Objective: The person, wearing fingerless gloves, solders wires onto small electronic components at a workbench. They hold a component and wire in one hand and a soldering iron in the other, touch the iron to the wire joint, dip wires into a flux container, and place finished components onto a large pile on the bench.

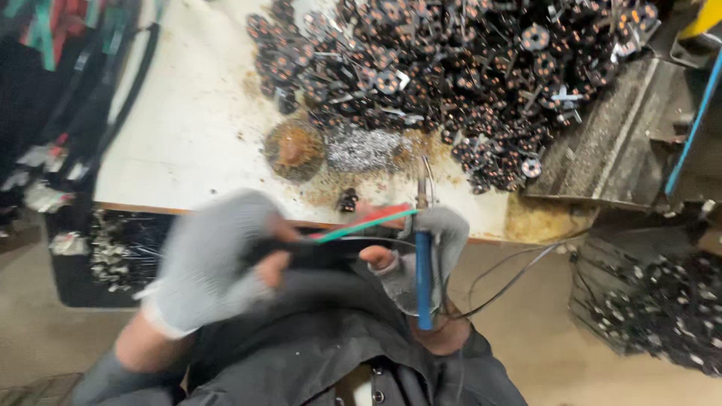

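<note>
My left hand point(214, 259), in a grey fingerless glove and blurred by motion, grips a dark handle with a thin green and red strip point(368, 222) running from it to the right. My right hand point(432, 252), also gloved, is closed around a blue-handled tool point(423, 274) held upright, its metal tip point(422, 192) pointing up at the table edge. Both hands hover close to my dark jacket, just in front of the white worktable point(188, 128). A single small black part point(347, 200) lies on the table near the tool tip.
A large heap of small black motor parts with copper windings point(451, 68) covers the table's far side. A rusty round disc point(293, 150) and metal shavings point(365, 149) lie before it. A grey metal tray point(617, 143) is at right, bins of parts below.
</note>
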{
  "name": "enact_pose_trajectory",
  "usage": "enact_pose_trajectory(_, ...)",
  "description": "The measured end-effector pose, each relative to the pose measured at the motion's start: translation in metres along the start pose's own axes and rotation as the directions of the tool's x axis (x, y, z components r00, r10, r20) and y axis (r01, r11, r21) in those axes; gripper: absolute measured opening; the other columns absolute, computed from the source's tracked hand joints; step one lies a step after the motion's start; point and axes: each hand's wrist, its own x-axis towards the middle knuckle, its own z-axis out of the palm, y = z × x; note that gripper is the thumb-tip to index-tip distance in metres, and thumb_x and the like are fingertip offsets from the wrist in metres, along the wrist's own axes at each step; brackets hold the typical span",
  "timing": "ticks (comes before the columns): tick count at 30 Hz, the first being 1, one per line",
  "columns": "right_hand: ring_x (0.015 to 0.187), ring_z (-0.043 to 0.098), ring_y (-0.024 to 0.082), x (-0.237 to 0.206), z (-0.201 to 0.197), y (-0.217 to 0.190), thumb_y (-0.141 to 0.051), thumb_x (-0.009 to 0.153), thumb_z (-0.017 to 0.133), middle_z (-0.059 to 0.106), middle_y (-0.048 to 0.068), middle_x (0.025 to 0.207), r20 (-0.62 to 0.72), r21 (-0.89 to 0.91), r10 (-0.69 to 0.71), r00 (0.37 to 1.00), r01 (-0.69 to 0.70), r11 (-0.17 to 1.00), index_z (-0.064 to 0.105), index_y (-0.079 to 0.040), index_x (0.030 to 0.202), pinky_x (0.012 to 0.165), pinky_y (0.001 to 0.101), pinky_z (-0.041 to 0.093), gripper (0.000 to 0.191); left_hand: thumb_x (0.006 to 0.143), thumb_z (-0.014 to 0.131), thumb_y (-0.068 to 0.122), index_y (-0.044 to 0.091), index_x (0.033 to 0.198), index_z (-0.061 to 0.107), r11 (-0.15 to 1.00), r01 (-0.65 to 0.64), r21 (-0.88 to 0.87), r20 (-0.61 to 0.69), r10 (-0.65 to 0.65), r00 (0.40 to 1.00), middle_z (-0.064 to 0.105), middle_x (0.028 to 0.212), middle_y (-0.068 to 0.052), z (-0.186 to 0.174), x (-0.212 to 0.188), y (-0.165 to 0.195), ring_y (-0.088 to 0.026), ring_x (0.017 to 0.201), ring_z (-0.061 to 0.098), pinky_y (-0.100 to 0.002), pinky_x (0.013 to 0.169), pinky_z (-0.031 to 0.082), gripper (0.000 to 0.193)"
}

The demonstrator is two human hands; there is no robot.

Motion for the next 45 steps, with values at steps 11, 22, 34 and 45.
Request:
enact_pose_trajectory(11, 0.083, 0.071, 0.016, -0.005, -0.003, -0.010, -0.007, 0.091, 0.080, 0.074, 0.009, 0.091, 0.121, -0.389, 0.385, 0.915, -0.313, 0.867, 0.072, -0.007, 0.098, 0.074, 0.0279, 0.057, 0.010, 0.094, 0.070, 0.033, 0.009, 0.105, 0.061, 0.956, 0.260, -0.138, 0.378, -0.191, 0.906, 0.066, 0.077, -0.011, 0.047, 0.012, -0.011, -0.034, 0.077, 0.070, -0.041, 0.066, 0.050, 0.028)
enact_pose_trajectory(22, 0.083, 0.075, 0.023, -0.008, -0.023, 0.000, -0.005, 0.089, 0.081, 0.076, 0.015, 0.093, 0.206, -0.183, 0.292, 0.934, -0.257, 0.949, 0.056, -0.002, 0.114, 0.076, 0.0362, 0.062, 0.036, 0.084, 0.072, 0.031, 0.011, 0.078, 0.063, 0.974, -0.193, -0.116, 0.359, 0.223, 0.907, 0.058, 0.068, -0.011, 0.047, 0.005, -0.038, -0.037, 0.065, 0.061, -0.048, 0.056, 0.042, 0.023)
enact_pose_trajectory(34, 0.076, 0.067, 0.015, -0.004, -0.011, 0.012, -0.014, 0.093, 0.082, 0.073, 0.006, 0.091, 0.112, -0.189, -0.072, 0.991, 0.093, 0.978, 0.043, -0.008, 0.109, 0.068, 0.0282, 0.054, 0.043, 0.091, 0.077, 0.025, 0.011, 0.095, 0.070, 0.969, 0.030, -0.247, 0.018, -0.027, 0.999, 0.066, 0.081, -0.007, 0.068, 0.005, -0.012, -0.029, 0.074, 0.069, -0.037, 0.063, 0.052, 0.017)
enact_pose_trajectory(45, 0.077, 0.069, 0.018, -0.023, -0.029, 0.025, -0.013, 0.091, 0.080, 0.074, 0.009, 0.088, 0.174, -0.396, 0.096, 0.980, -0.020, 0.918, 0.071, -0.002, 0.094, 0.068, 0.0288, 0.055, 0.015, 0.079, 0.077, 0.011, 0.010, 0.090, 0.072, 0.964, -0.003, -0.265, -0.132, -0.033, 0.991, 0.063, 0.077, -0.005, 0.066, 0.007, -0.003, -0.023, 0.068, 0.066, -0.034, 0.062, 0.051, 0.013)
